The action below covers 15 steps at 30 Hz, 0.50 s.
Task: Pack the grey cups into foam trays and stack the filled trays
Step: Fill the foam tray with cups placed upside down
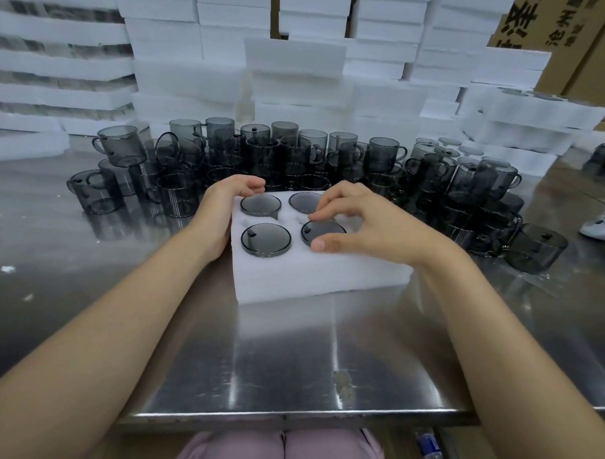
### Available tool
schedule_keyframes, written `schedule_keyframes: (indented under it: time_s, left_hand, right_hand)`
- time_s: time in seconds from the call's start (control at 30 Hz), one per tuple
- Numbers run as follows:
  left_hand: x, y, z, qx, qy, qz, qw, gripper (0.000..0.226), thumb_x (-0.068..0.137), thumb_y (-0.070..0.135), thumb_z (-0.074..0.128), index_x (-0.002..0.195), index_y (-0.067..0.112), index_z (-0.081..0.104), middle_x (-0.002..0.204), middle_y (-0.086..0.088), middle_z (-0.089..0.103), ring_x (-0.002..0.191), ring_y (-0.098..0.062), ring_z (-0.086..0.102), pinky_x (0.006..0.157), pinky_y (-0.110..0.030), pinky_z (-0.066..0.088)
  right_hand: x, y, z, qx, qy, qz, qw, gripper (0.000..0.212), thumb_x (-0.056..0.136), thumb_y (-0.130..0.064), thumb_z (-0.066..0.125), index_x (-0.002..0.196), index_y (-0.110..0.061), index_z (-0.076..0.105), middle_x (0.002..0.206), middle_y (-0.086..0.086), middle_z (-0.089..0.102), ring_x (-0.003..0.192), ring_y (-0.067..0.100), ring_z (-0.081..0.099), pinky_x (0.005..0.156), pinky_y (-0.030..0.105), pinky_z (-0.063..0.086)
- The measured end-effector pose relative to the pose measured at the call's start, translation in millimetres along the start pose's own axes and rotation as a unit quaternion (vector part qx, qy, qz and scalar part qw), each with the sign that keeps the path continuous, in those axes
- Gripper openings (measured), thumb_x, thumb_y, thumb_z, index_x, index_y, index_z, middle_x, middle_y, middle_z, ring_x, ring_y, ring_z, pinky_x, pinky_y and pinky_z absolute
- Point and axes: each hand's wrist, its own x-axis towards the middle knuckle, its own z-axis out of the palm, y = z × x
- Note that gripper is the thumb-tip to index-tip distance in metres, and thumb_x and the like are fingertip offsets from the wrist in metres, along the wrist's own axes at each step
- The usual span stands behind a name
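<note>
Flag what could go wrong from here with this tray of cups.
1. The right hand pinches the near-right cup; if it sits proud of the foam tray, a tray stacked on top might rock.
2. The stacked loose cups crowd the tray's far edge; lifting it with the left hand on one side could topple them.

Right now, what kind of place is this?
Probably a factory packing station: stacked white foam trays fill the back, dozens of identical grey cups crowd the steel table, and cardboard cartons stand at the far right.

Reflective steel table; cardboard boxes behind.
</note>
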Motion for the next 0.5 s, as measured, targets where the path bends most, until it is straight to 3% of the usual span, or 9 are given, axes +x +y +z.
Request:
schedule_keyframes:
  time_s: [0.07,0.13,0.2,0.27,0.37,0.43,0.5]
  left_hand:
    - [-0.8,-0.1,0.2,0.001,0.000,0.000,1.000,0.029,0.077,0.006,0.047,0.093,0.015,0.070,0.108,-0.003,0.068,0.096,-0.024,0.064,0.081,-0.036,0.052]
    - [-1.8,-0.5,-0.1,0.000,-0.004,-0.001,1.000,0.030,0.073,0.009,0.050,0.093,0.015,0.071,0.108,-0.003,0.068,0.095,-0.023,0.065,0.081,-0.036,0.053]
    - [-1.9,-0.2,-0.2,-0.003,-0.005,-0.003,1.000,0.030,0.075,0.008,0.048,0.093,0.015,0.071,0.108,-0.002,0.068,0.097,-0.024,0.064,0.082,-0.037,0.052]
    - [-2.0,0.4,0.0,-0.003,-0.005,-0.004,1.000,0.030,0.078,0.007,0.047,0.094,0.015,0.071,0.108,-0.002,0.068,0.097,-0.024,0.064,0.081,-0.036,0.052]
    - [-2.1,0.4,0.4,0.002,-0.007,-0.002,1.000,0.030,0.074,0.010,0.050,0.094,0.015,0.071,0.108,-0.002,0.068,0.095,-0.024,0.065,0.079,-0.036,0.053]
    - [-1.2,0.1,0.6,0.003,-0.004,-0.001,1.000,0.029,0.074,0.009,0.050,0.093,0.015,0.071,0.107,-0.002,0.068,0.095,-0.024,0.065,0.081,-0.037,0.053]
    - [-0.4,0.2,0.7,0.003,-0.001,0.000,1.000,0.029,0.079,0.006,0.047,0.092,0.015,0.071,0.105,-0.002,0.068,0.096,-0.025,0.065,0.086,-0.038,0.053]
  right_hand:
    - [1.6,1.4,-0.8,0.038,0.058,0.018,0.997,0.036,0.075,-0.052,0.067,0.096,-0.024,0.074,0.104,-0.011,0.057,0.101,0.004,0.053,0.085,0.015,0.039]
    - [2.0,7.4,-7.6,0.007,0.181,0.039,0.983,0.023,0.089,-0.041,0.063,0.087,-0.020,0.072,0.096,-0.003,0.063,0.089,0.011,0.058,0.077,0.025,0.044]
    - [-1.5,15.2,-20.0,-0.082,0.292,0.095,0.948,0.020,0.093,-0.034,0.057,0.090,-0.021,0.072,0.090,-0.002,0.068,0.086,0.018,0.061,0.076,0.034,0.048]
    - [-7.8,23.2,-32.8,-0.154,0.363,0.178,0.902,0.020,0.091,-0.030,0.052,0.095,-0.024,0.071,0.093,-0.002,0.071,0.089,0.024,0.062,0.074,0.034,0.047]
    - [-17.6,37.6,-41.9,-0.216,0.346,0.315,0.857,0.027,0.086,-0.018,0.050,0.104,-0.023,0.069,0.109,0.011,0.067,0.100,0.037,0.060,0.075,0.036,0.040]
    - [-22.2,43.5,-42.6,-0.226,0.279,0.374,0.855,0.029,0.082,-0.013,0.053,0.106,-0.015,0.069,0.115,0.018,0.063,0.104,0.041,0.058,0.075,0.035,0.039]
    - [-23.3,44.2,-43.0,-0.206,0.253,0.378,0.866,0.026,0.083,-0.012,0.054,0.103,-0.012,0.070,0.113,0.019,0.064,0.103,0.040,0.058,0.077,0.034,0.040]
